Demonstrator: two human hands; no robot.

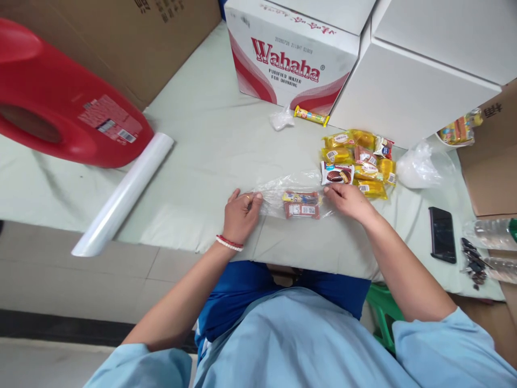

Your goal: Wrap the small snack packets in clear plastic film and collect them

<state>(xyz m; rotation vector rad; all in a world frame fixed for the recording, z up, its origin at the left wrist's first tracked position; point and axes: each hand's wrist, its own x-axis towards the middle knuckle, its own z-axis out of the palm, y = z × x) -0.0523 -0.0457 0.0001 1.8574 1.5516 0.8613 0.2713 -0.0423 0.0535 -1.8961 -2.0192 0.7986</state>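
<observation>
A clear plastic bag [274, 188] lies flat on the cloth-covered table, with a reddish-brown snack packet [302, 209] and a narrow yellow-and-blue packet [297, 197] inside it. At the bag's left end, my left hand [243, 215] pinches the plastic between thumb and fingers. My right hand [349, 200] is closed at the opposite end, its fingertips on the plastic beside the packets. Just beyond the right hand sits a chocolate pie packet [337, 173], at the edge of a group of yellow-wrapped snacks [369, 171].
A Wahaha carton [291, 64] and white boxes [407, 81] stand behind. On the left are a red jug [81, 102] and a white roll [125, 196] overhanging the edge. A phone [442, 235], bundled plastic bags [420, 167] and a yellow snack stick [312, 116] lie about.
</observation>
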